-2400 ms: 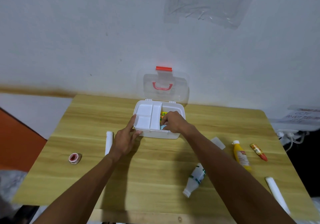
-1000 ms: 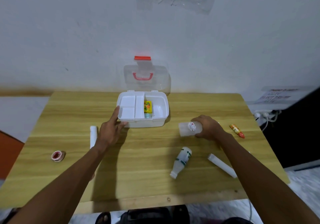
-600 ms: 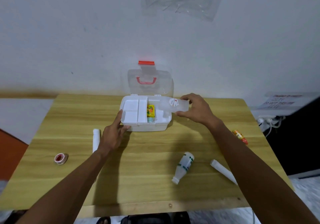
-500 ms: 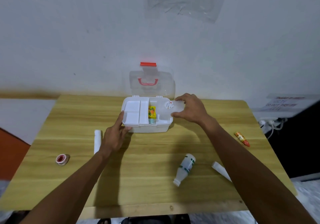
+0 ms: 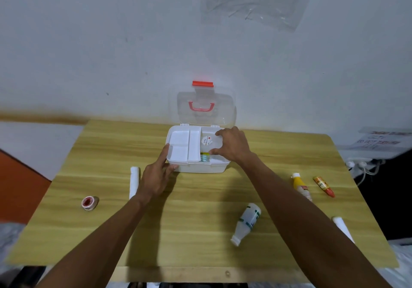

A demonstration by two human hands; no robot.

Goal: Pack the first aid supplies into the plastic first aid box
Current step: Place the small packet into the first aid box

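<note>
Packing is partly done: right hand [image 5: 231,147] fingers hold a translucent packet [image 5: 208,142] in the first aid box [image 5: 200,167], left hand [image 5: 156,176] spread open steadying it, while bottles, tubes, rolls and tape wait on the counter [image 5: 200,232].

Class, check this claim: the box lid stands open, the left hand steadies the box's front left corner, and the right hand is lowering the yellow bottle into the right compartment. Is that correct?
One detail is wrong. The head view shows the right hand lowering a translucent white packet with a round sticker, not the yellow bottle, which lies on the table. The lid is open, and the left hand steadies the box.
</note>
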